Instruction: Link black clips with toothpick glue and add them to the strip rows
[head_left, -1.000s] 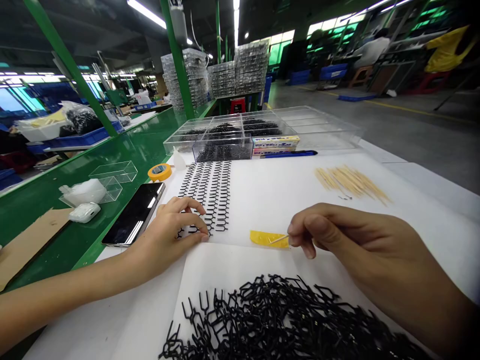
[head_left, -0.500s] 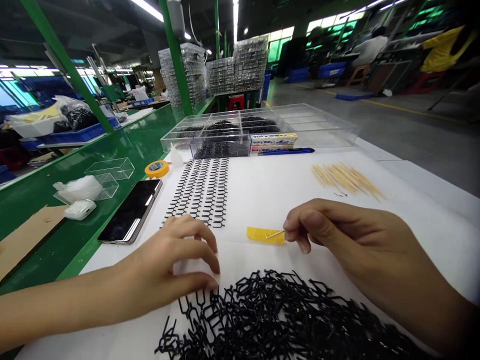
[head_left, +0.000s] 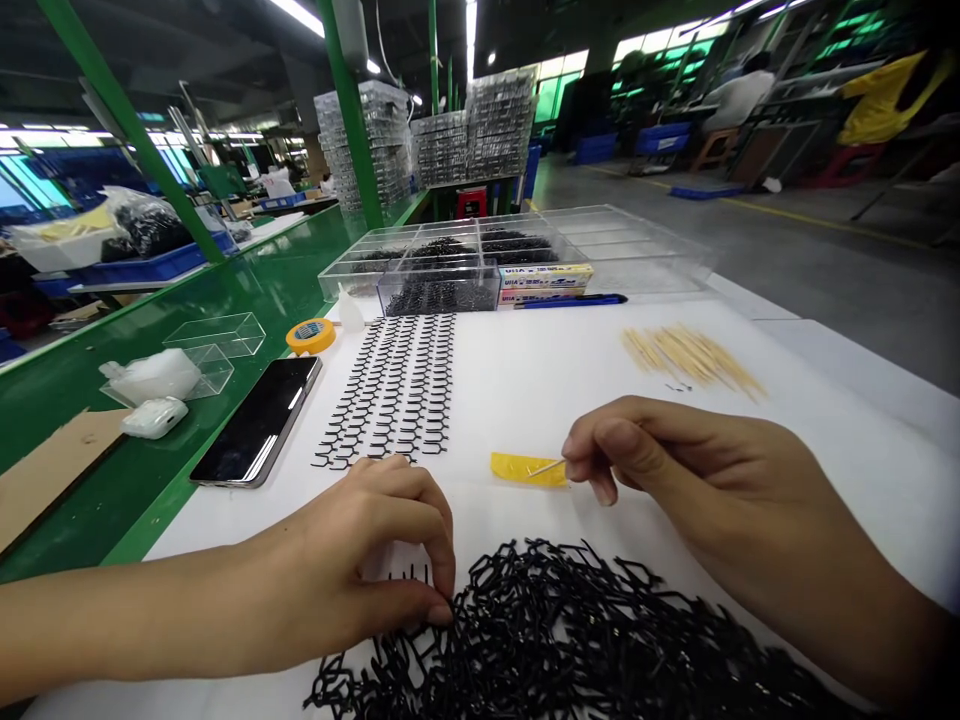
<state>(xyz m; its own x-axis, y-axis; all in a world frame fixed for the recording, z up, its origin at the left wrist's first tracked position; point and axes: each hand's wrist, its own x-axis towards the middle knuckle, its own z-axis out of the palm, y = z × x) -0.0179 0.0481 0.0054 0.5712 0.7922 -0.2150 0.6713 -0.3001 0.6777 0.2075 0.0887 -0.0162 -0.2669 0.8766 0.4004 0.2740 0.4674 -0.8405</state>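
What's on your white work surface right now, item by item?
Loose forked black plastic pieces: one heap, black, front of the surface.
Laid-out forked black plastic pieces: many, black, in rows, centre-left.
Transparent plastic compartment tray: one, colourless, far edge, holding black pieces.
Half-round yellow piece: one, yellow, centre.
Thin pale stick: one, pale, between right-hand fingers.
Thin tan sticks: a scattered bunch, tan, right.
Glossy smartphone: one, black, left edge.
Left hand: one, at the heap's edge.
Right hand: one, beside the yellow piece.
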